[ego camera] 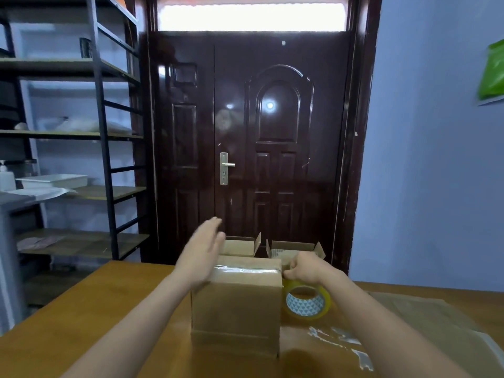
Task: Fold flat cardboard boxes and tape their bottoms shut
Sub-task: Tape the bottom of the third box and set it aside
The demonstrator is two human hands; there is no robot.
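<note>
A brown cardboard box (236,304) stands on the wooden table (81,323), with a shiny strip of clear tape (245,269) along its upper face. My left hand (203,249) is raised over the box's left top corner, fingers straight and blurred. My right hand (305,270) sits at the box's right top edge with its fingers curled, pinching the tape there. Below that hand, a roll of clear tape (306,301) with a patterned core leans beside the box.
Two open-topped cardboard boxes (241,245) (296,251) stand behind the table near the dark door (253,132). Flat cardboard sheets (425,323) lie on the table at right, with tape scraps (351,345) in front. A metal shelf rack (81,132) fills the left.
</note>
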